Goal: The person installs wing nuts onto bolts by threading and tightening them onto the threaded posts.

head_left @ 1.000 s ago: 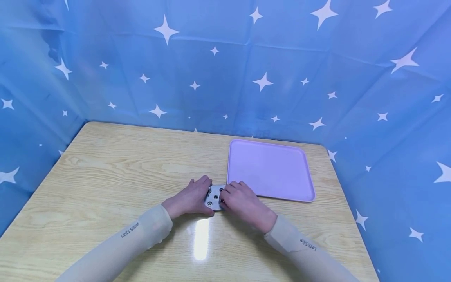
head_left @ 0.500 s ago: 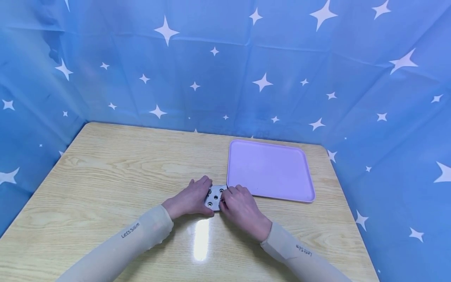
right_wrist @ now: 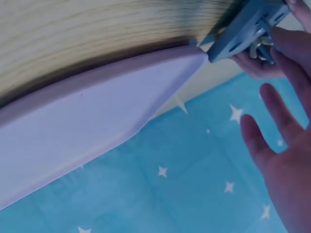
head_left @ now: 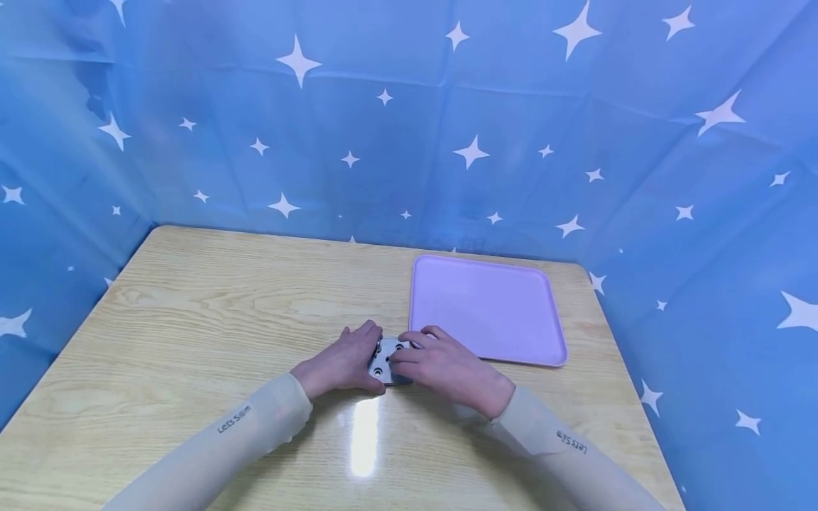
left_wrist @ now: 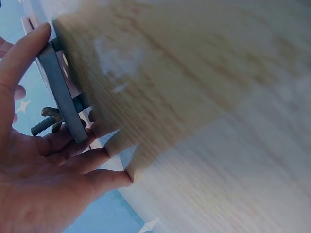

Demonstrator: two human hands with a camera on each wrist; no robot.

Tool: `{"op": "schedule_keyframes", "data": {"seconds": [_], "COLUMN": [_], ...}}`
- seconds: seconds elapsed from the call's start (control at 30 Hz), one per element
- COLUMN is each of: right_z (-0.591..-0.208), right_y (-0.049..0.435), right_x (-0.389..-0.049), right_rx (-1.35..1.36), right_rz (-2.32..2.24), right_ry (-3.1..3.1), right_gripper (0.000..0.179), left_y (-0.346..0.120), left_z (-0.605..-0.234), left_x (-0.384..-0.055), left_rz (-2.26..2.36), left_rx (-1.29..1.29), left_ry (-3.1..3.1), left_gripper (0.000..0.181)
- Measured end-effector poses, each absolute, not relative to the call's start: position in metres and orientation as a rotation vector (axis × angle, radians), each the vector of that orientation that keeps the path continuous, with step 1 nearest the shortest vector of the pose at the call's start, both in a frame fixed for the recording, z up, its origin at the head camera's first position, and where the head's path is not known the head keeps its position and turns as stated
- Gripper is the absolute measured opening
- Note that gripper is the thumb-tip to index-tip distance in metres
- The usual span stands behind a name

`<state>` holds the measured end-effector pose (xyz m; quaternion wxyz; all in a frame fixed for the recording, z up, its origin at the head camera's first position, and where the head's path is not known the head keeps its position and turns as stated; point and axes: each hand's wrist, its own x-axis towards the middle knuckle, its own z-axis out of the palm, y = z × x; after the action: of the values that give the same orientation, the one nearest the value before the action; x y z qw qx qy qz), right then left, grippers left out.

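Observation:
A flat grey metal plate [head_left: 383, 365] with several round holes lies near the middle of the table. My left hand [head_left: 341, 360] grips its left side, thumb at the near edge and fingers at the far edge. Seen from the left wrist, a threaded bolt [left_wrist: 43, 125] with a brass-coloured wing nut [left_wrist: 51, 113] stands on the plate's face, and dark pegs [left_wrist: 80, 102] stick out underneath. My right hand [head_left: 447, 369] lies over the plate's right half, fingertips near the centre hole. In the right wrist view its other fingers [right_wrist: 255, 133] spread apart; whether it pinches a small part is hidden.
A lilac tray [head_left: 488, 360] lies behind and right of the plate, its near-left corner close to the plate's far-right corner. Blue star-patterned cloth [head_left: 371, 177] hangs around the back and sides of the wooden table [head_left: 211, 319].
My right hand's fingers have uncurled from the plate's right side and reach further left across it; the right wrist has swung outward. The left hand keeps its grip. The head view has shifted slightly.

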<state>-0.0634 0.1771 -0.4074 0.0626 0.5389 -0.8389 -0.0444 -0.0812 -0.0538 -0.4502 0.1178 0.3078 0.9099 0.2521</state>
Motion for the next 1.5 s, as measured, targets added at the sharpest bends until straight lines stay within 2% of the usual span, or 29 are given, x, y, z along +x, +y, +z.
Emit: {"op": "schedule_keyframes", "data": {"seconds": [0.5,0.87,1.17,1.37,1.5], "right_z": [-0.420,-0.432,-0.441,-0.435,-0.419], "right_y": [0.171,0.161,0.152,0.154,0.163], "right_x": [-0.066,-0.057,-0.046,-0.045,-0.050], "right_rx": [1.461,1.115,0.845,0.851,1.080], "right_rz": [-0.106,0.107,0.173,0.132,0.076], "right_ry": [-2.591,-2.664,-2.741,-2.800,-2.832], "right_gripper": [0.008,0.020,0.024,0.032,0.040], "left_y": [-0.052,-0.049,-0.051,-0.052,-0.053], "left_z": [-0.452,-0.450,-0.451,-0.451,-0.451], "left_x": [-0.082,-0.082,-0.081,-0.081,-0.081], "left_rz": [0.751,0.720,0.732,0.735,0.740], "left_rx": [0.896,0.884,0.872,0.890,0.884], "left_ry": [2.662,2.664,2.652,2.660,2.661], "left_gripper": [0.080,0.086,0.084,0.086,0.083]}}
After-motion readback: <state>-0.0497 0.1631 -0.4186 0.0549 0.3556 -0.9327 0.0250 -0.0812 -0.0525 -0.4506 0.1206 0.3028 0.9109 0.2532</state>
